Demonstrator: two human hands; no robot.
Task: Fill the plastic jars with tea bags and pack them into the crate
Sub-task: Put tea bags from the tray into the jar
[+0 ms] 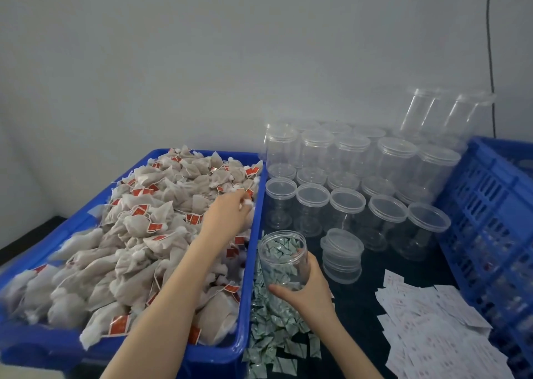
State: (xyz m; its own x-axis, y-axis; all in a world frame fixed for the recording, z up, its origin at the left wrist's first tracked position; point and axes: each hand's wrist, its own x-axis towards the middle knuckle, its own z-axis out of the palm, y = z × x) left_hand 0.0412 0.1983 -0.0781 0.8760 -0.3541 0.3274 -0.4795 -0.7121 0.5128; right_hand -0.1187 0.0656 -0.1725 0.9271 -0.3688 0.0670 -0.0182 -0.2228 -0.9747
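Nearest, green packets lie strewn beside white slips on the dark table. The right hand grips an open jar, tilted just right of the tub. The left hand reaches into the tub, fingers curled on a tea bag atop the tea bags. Beyond, loose lids are stacked, then empty capped jars stand in rows, touching. The crate stands far right
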